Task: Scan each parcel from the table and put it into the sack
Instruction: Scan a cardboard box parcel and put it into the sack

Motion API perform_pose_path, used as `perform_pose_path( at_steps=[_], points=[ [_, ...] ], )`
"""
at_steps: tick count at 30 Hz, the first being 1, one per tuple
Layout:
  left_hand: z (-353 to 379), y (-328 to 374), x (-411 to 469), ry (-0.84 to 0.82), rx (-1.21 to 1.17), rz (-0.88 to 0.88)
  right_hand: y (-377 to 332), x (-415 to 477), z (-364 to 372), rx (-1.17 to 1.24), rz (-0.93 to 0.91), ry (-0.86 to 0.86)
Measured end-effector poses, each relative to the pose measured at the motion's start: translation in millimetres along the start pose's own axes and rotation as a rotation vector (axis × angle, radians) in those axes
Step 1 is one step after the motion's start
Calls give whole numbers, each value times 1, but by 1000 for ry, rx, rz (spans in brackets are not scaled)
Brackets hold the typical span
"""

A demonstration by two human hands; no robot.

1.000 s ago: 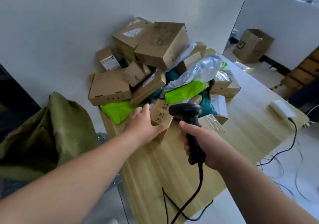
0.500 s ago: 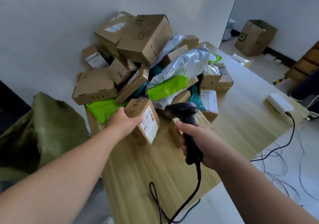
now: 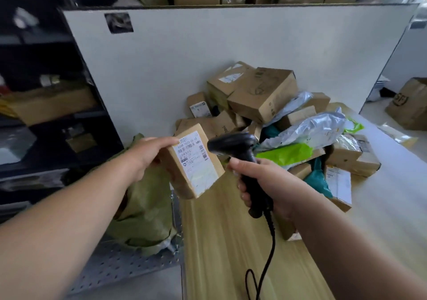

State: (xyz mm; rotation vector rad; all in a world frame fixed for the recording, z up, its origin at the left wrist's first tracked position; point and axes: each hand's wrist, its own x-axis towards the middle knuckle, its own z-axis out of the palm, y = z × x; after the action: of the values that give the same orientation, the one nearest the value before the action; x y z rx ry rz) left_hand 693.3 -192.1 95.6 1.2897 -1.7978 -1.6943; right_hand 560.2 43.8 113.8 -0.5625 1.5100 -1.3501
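Note:
My left hand [image 3: 147, 155] grips a small brown cardboard parcel [image 3: 196, 164] in the air, its white shipping label turned up and toward me. Right beside it, my right hand [image 3: 265, 181] holds the black corded barcode scanner [image 3: 233, 147] by the handle, with the scanner head close to the label's right edge. The green woven sack [image 3: 143, 207] stands on the floor left of the table, below the held parcel. A heap of parcels [image 3: 261, 96], cardboard boxes and plastic mailers, lies at the table's far end against the white partition.
The wooden table [image 3: 226, 242] runs from the heap toward me, with the scanner cable [image 3: 268, 253] trailing across it. A white partition [image 3: 208, 57] stands behind the heap. Dark shelving [image 3: 46, 114] with boxes is on the left. A brown carton [image 3: 409, 103] sits on the floor far right.
My left hand has lifted the small parcel off the table and turned its label up. The scanner has come close beside it. The camera has tilted up.

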Motion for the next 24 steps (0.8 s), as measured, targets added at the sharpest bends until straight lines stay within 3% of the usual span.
perform_pose_path(
  at_steps=[14,24],
  points=[
    [-166,-10,42,102,-105,-73,-61,79,151,-93,77,-207],
    [-251,-42,96,57,-86,-152,-62,146,231,-123,176,-210]
  ],
)
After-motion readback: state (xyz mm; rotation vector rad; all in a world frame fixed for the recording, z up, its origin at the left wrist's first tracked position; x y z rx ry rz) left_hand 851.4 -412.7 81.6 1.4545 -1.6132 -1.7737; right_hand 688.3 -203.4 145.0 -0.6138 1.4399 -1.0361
